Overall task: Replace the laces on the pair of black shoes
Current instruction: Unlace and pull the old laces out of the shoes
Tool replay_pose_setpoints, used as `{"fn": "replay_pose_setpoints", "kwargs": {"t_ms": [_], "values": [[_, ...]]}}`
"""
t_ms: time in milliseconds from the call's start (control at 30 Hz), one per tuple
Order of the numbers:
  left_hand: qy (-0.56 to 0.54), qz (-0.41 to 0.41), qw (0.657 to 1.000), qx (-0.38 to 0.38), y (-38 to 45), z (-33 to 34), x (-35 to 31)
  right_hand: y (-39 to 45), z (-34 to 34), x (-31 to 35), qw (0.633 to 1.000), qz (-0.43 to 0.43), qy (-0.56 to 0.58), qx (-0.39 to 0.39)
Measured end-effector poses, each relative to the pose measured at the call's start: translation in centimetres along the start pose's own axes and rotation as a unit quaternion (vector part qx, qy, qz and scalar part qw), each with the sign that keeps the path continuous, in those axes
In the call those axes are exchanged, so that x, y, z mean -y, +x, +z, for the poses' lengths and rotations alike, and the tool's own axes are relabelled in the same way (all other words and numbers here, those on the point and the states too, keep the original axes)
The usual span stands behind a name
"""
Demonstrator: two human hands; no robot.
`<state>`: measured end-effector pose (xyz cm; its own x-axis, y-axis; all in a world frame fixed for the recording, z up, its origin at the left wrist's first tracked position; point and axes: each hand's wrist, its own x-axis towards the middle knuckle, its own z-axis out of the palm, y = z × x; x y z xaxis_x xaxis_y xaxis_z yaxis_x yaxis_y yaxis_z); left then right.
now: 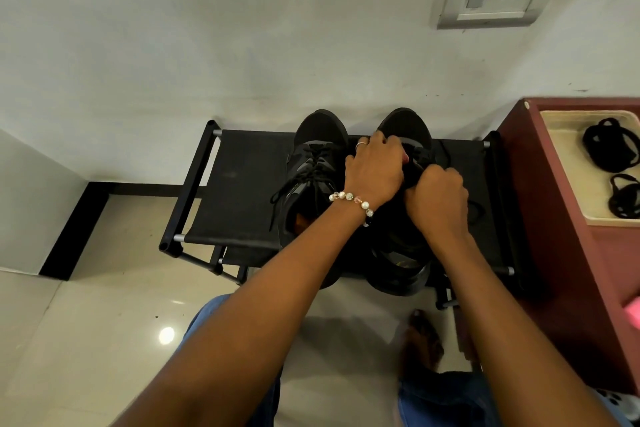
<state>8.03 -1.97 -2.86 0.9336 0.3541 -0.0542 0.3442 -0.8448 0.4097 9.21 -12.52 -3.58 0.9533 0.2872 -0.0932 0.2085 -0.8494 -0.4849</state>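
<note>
Head view: both hands (pixel 375 166) (pixel 438 198) grip right shoe (pixel 405 125) mid-rack (pixel 239 184).

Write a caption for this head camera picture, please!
Both hands work the laces of the right black shoe on a rack.

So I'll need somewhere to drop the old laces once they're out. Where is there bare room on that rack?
The black fabric shoe rack is bare along its left half, between the left frame bar and the left black shoe. The right side is crowded: both hands work over the right black shoe, leaving only a narrow strip.
</note>
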Motion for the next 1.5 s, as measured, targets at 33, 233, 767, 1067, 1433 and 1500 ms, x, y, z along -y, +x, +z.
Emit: {"fn": "replay_pose_setpoints", "kwargs": {"t_ms": [33, 233, 767, 1067, 1433, 1500], "values": [[-0.045, -0.02, 0.999, 0.007, 0.2, -0.2, 0.2, 0.0, 0.0, 0.0, 1.0, 0.001, 0.002, -0.001], [-0.536, -0.175, 0.826, -0.014, 0.0, -4.1, 0.3, -0.1, -0.2, 0.1, 1.0, 0.008, 0.005, 0.001], [-0.078, 0.043, 0.996, -0.028, -0.6, -1.5, 0.3, -0.1, -0.3, 0.0, 1.0, -0.004, -0.015, -0.003], [-0.005, -0.005, 0.999, -0.033, -1.0, -1.1, -1.4, -0.2, 0.1, -0.2, 0.999, -0.019, -0.03, -0.019], [-0.424, -0.15, 0.893, -0.004, -0.3, -4.5, 0.5, -0.2, -0.3, 0.1, 1.0, 0.002, 0.014, -0.014], [-0.564, -0.169, 0.808, -0.039, -0.1, -6.0, 0.7, -0.3, -0.4, 0.2, 1.0, 0.004, 0.013, -0.015]]}}
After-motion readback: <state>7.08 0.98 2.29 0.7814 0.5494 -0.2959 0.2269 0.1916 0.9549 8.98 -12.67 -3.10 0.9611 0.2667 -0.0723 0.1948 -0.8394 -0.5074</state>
